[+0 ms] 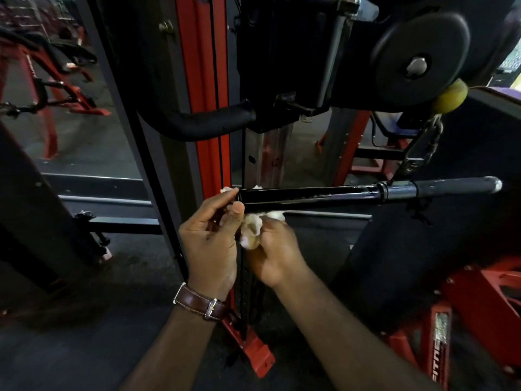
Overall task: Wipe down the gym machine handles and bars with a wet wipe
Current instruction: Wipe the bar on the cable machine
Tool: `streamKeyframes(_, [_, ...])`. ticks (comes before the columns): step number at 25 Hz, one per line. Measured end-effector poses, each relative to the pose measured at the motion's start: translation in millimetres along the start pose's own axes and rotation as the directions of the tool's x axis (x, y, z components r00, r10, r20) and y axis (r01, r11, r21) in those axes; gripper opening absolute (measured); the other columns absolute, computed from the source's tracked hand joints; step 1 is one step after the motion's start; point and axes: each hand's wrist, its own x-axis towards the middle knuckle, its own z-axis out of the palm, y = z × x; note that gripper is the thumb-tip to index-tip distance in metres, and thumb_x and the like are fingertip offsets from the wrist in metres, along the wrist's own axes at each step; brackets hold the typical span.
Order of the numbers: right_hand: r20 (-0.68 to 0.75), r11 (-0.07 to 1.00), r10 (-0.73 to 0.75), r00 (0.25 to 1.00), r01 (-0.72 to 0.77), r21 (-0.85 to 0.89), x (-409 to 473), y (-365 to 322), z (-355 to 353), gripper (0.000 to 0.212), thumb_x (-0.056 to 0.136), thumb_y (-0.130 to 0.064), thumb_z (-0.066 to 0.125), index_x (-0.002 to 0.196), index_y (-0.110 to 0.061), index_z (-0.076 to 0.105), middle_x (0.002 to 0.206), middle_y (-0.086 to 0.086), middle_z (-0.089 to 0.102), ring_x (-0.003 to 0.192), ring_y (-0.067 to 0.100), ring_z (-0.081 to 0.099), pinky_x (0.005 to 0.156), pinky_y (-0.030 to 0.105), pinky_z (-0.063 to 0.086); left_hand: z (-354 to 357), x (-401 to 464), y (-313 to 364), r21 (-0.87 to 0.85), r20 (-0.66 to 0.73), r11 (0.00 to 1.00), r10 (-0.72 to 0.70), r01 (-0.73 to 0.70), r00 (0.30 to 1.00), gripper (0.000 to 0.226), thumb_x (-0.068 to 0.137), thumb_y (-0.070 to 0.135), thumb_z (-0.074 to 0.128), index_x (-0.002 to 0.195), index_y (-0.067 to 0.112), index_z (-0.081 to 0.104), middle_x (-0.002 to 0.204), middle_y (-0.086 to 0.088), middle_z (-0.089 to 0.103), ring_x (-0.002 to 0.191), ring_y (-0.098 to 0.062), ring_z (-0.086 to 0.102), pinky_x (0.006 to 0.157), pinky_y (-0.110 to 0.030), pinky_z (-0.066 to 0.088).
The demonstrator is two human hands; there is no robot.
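A dark rubbery floor (70,348) runs under everything here, dull grey and scuffed. Straight below the fingers (238,208) of the person's left hand, a red steel foot plate (255,352) sits flat on it, carrying the red upright (210,94) that rises behind those fingers. Off to the right of the fingers and lower, a red frame base (479,300) rests on the same floor. Far beyond the fingers to the left, red bench legs (53,88) stand on it.
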Motion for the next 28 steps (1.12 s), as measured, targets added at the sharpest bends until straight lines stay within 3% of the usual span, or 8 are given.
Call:
streamKeyframes(3, [0.121,0.998,0.007,0.993,-0.014,0.063,2.6,-11.4,-8.2,0.013,0.071,0.001,0.066,0.083,0.002,0.064,0.076,0.018,0.059,0.066,0.021,0.059,0.063,0.029,0.052,0.5,3.8,4.3,-0.002,-0.003,0.999,0.049,-0.049,0.999,0.023,0.08,0.014,0.075,0.103,0.016,0.074,0.104,-0.01,0.074,0.1,-0.023,0.069,0.088,-0.029,0.054])
streamKeyframes(7, [0.106,0.954,-0.056,0.993,0.022,0.298,6.8,-18.1,-35.0,0.057,0.058,-0.001,0.072,0.113,0.006,0.059,0.103,0.02,0.061,0.094,0.03,0.058,0.095,0.036,0.045,7.6,1.6,-0.6,0.006,-0.022,0.999,0.04,-0.04,0.999,0.023,0.084,0.012,0.072,0.107,0.012,0.073,0.105,-0.012,0.073,0.095,-0.022,0.068,0.084,-0.029,0.056])
streamKeyframes(10, [0.051,0.98,-0.084,0.995,0.073,0.186,-6.0,-19.5,-40.6,0.019,0.071,0.008,0.059,0.081,-0.007,0.053,0.079,0.01,0.062,0.065,0.014,0.058,0.064,0.023,0.047,13.8,-7.7,-11.6,-0.149,-0.075,0.987,-0.075,0.064,0.994,0.027,0.092,0.01,0.064,0.119,0.006,0.067,0.105,-0.013,0.07,0.091,-0.023,0.066,0.082,-0.03,0.055])
streamKeyframes(13, [-0.074,0.978,-0.086,0.993,0.099,0.186,-19.4,-27.1,-56.1,0.031,0.091,0.012,0.036,0.086,-0.004,0.062,0.072,0.009,0.065,0.053,0.012,0.064,0.046,0.021,0.05,29.4,-17.7,-18.2,-0.317,-0.045,0.935,-0.182,0.159,0.982,0.039,0.087,0.022,0.07,0.119,0.001,0.06,0.096,-0.005,0.067,0.083,-0.018,0.065,0.075,-0.028,0.055])
streamKeyframes(16, [-0.157,0.956,-0.113,0.981,0.151,0.253,-30.0,-39.2,-75.5,0.03,0.095,0.006,0.039,0.104,-0.005,0.065,0.079,0.008,0.073,0.06,0.013,0.068,0.052,0.023,0.052,48.9,-28.3,-28.4,-0.322,0.05,0.915,-0.24,0.244,0.969,0.029,0.077,0.024,0.078,0.098,0.01,0.063,0.088,0.0,0.066,0.079,-0.017,0.064,0.073,-0.028,0.053])
streamKeyframes(19, [-0.231,0.934,-0.136,0.963,0.203,0.294,-39.6,-59.9,-100.0,0.031,0.094,0.005,0.042,0.105,-0.007,0.068,0.092,0.01,0.073,0.065,0.012,0.067,0.061,0.023,0.049,78.1,-40.4,-37.8,-0.32,0.138,0.889,-0.299,0.328,0.944,0.033,0.074,0.021,0.08,0.1,0.008,0.065,0.095,-0.005,0.068,0.081,-0.017,0.066,0.073,-0.027,0.054])
streamKeyframes(23, [-0.297,0.925,-0.177,0.938,0.261,0.275,-52.6,-84.4,-130.9,0.031,0.096,0.004,0.044,0.114,-0.006,0.066,0.094,0.008,0.073,0.065,0.01,0.066,0.059,0.021,0.05,122.3,-48.0,-46.3,-0.272,0.207,0.88,-0.34,0.388,0.917,0.016,0.076,0.017,0.073,0.088,0.012,0.064,0.08,0.003,0.068,0.079,-0.014,0.066,0.074,-0.026,0.054])
streamKeyframes(28, [-0.357,0.912,-0.247,0.901,0.34,0.228,-69.9,-120.9,-175.4,0.032,0.095,0.003,0.049,0.122,-0.005,0.064,0.111,0.011,0.073,0.09,0.017,0.069,0.071,0.025,0.05,186.6,-64.9,-59.2,-0.237,0.296,0.835,-0.426,0.498,0.855,0.013,0.077,0.012,0.073,0.089,0.011,0.066,0.08,0.005,0.071,0.081,-0.009,0.067,0.077,-0.025,0.055])
